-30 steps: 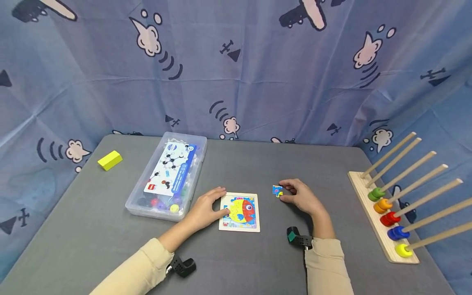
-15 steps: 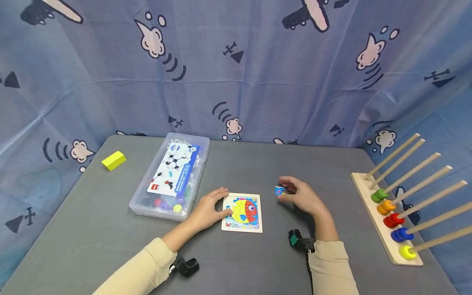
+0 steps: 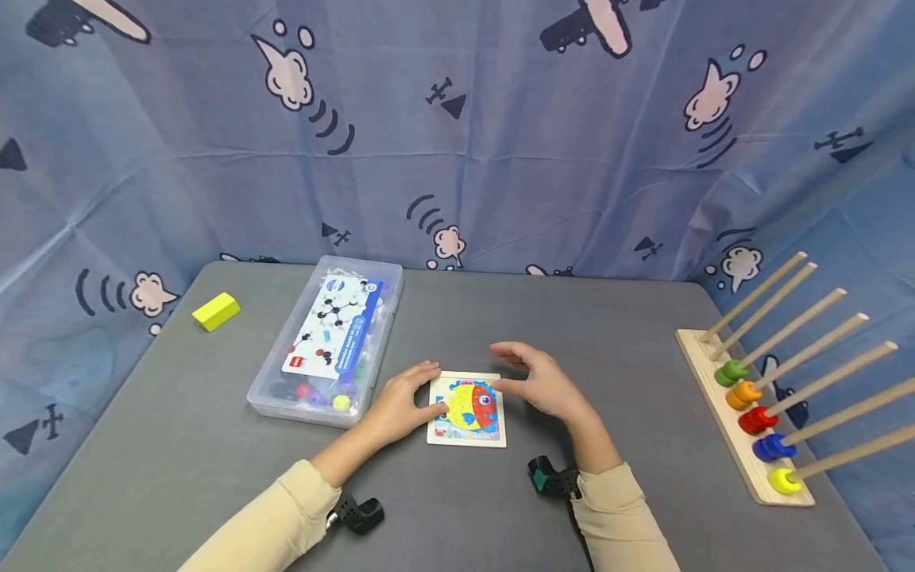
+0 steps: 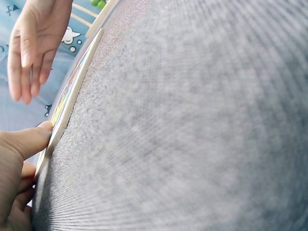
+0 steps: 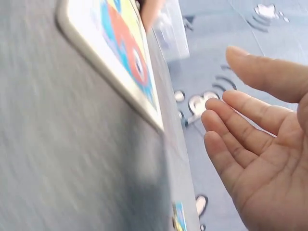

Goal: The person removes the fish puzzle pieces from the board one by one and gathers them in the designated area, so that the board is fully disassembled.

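A square wooden fish jigsaw puzzle (image 3: pixel 468 407) in a pale frame lies on the grey table. My left hand (image 3: pixel 403 405) holds its left side, thumb on the picture and fingertips by the far left corner. In the left wrist view, the thumb of that left hand (image 4: pixel 19 144) overlaps the puzzle's edge (image 4: pixel 72 96). My right hand (image 3: pixel 543 385), fingers spread with nothing between them, hovers at the puzzle's upper right. A small colourful puzzle piece (image 5: pixel 179 216) lies on the table in the right wrist view; in the head view the right hand hides it.
Left of the puzzle is a clear plastic box (image 3: pixel 325 342) with a molecule-model label. A yellow block (image 3: pixel 216 311) lies at the far left. A wooden peg rack with coloured rings (image 3: pixel 743 413) stands along the right edge. A patterned blue curtain (image 3: pixel 457 159) hangs behind.
My right hand has let go of the small puzzle piece and moved left to the puzzle, its fingers opening. The left hand has stayed on the puzzle's left side.
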Demonstrator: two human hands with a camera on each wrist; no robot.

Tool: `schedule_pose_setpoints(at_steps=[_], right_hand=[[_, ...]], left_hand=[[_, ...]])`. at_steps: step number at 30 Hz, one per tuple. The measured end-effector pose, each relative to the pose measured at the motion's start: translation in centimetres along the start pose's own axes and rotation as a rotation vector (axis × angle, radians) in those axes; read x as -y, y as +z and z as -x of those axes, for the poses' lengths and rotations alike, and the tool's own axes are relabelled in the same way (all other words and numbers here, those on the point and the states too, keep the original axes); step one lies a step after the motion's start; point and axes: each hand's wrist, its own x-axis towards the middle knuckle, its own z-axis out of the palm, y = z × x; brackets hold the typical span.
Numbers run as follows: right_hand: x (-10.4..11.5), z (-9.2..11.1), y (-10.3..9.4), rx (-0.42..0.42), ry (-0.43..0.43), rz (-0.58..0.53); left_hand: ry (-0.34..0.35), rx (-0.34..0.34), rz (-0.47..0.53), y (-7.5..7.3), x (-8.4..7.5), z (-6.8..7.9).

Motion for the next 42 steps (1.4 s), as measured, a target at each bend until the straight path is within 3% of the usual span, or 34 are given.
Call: schedule_pose_setpoints(at_steps=[7, 17, 27, 42], right_hand=[[1.0, -0.9, 1.9, 0.082, -0.047, -0.022], [1.3, -1.3, 3.7, 0.155, -0.018, 0.034], [0.9, -1.4, 5.0, 0.130, -0.105, 0.248], [0.9, -1.5, 5.5, 0.100, -0.043, 0.220]], left_hand=[[-0.001, 0.007, 0.007, -0.1, 0.0, -0.1], [-0.020, 0.023, 0.000, -0.1, -0.1, 0.1], [-0.008, 0.016, -0.011, 0.0, 0.2, 0.0], [0.020, -0.005, -0.013, -0.1, 0.1, 0.0]])
